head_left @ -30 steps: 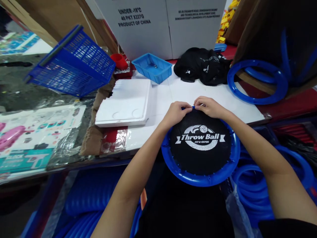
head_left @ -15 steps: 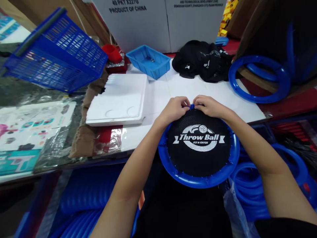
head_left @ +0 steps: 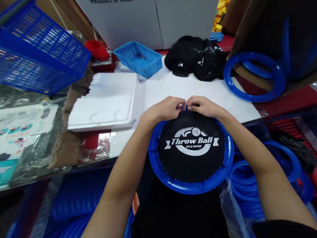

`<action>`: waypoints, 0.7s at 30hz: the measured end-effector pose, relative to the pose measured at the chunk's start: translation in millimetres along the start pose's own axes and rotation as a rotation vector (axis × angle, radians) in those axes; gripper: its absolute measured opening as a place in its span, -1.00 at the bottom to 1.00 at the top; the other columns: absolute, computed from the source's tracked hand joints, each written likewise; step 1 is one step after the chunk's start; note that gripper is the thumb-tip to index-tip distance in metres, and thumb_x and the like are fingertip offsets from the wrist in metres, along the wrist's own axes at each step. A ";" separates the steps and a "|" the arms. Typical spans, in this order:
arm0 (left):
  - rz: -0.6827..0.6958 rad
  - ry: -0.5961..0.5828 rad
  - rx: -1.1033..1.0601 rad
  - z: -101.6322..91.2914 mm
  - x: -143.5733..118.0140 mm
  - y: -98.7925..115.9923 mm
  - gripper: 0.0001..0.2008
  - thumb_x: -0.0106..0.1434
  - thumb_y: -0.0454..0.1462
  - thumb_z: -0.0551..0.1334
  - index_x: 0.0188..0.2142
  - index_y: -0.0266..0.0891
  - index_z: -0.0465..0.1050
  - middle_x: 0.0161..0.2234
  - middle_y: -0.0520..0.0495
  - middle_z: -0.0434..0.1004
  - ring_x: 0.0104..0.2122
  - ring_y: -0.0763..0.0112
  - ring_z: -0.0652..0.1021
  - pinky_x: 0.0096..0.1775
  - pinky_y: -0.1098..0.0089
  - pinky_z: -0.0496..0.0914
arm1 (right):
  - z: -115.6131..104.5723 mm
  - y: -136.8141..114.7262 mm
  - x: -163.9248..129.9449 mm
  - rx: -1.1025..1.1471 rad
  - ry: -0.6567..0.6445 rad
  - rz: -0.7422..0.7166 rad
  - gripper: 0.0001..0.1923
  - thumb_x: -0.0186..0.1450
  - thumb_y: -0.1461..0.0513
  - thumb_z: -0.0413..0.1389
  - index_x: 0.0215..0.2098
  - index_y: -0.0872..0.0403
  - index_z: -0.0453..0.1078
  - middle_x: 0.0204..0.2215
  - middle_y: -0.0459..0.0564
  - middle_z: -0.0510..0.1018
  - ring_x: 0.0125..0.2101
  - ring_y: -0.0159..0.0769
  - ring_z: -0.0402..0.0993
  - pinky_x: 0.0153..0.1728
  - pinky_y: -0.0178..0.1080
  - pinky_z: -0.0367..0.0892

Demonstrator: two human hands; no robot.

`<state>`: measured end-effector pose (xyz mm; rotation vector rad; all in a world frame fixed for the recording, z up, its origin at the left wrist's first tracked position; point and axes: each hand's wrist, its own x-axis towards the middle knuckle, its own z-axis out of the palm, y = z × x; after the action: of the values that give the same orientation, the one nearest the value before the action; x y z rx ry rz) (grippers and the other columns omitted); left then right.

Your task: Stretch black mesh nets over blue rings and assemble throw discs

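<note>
A round throw ball net lies before me at the near edge of the table: a black mesh [head_left: 185, 165] with a white "Throw Ball" print inside a blue plastic ring [head_left: 192, 189]. At its far side my left hand [head_left: 170, 107] is closed, thumb and fingers pinched at the rim. Close beside it, my right hand [head_left: 204, 106] pinches the same stretch of rim. Small upright blue bits [head_left: 186, 107] show between the fingertips. The fingers cover the exact spot of contact on both sides.
Beyond lie a white foam block [head_left: 106, 99], a light-blue bin [head_left: 138, 61] with small metal bits, and black mesh pieces [head_left: 195, 59]. A blue basket [head_left: 44, 49] stands left. Blue rings [head_left: 255, 96] lean at a carton on the right; more rings [head_left: 245, 185] are stacked below.
The view has turned, so the table's things appear further left. My fingertips have moved slightly along the far rim, and more of the blue bits shows between them.
</note>
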<state>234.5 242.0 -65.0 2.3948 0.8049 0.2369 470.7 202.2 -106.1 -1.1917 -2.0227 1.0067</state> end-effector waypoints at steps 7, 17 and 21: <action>0.036 -0.240 -0.142 -19.3 8.2 -13.1 -0.74 0.10 -0.36 0.23 -0.23 -0.16 0.63 -0.29 -0.08 0.67 -0.29 0.24 0.59 -0.18 0.31 0.41 | 2.7 0.7 2.6 -0.004 -0.028 -0.025 -0.83 0.38 0.11 0.19 -0.31 0.01 0.52 -0.11 0.03 0.58 -0.08 -0.13 0.51 0.11 0.02 0.39; 0.068 -0.415 -0.273 -26.7 15.4 -13.1 -0.82 0.12 -0.25 0.29 -0.25 -0.14 0.58 -0.27 -0.08 0.66 -0.25 0.23 0.61 -0.18 0.34 0.45 | 4.5 -3.2 5.3 -0.005 -0.067 -0.003 -0.92 0.35 0.20 0.22 -0.29 0.01 0.57 -0.12 0.01 0.57 -0.10 -0.16 0.50 0.07 -0.01 0.39; 0.052 -0.393 -0.142 -25.6 18.6 -11.6 -0.80 0.07 -0.32 0.30 -0.27 -0.10 0.60 -0.35 -0.05 0.61 -0.35 0.24 0.57 -0.21 0.31 0.41 | 4.6 -4.1 4.7 -0.006 -0.061 -0.003 -0.91 0.35 0.20 0.21 -0.26 0.01 0.59 -0.11 0.03 0.56 -0.08 -0.13 0.51 0.09 -0.01 0.39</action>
<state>234.9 273.0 -51.5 2.2288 0.5252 -0.1495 463.2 203.6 -104.7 -1.1736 -2.0749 1.0477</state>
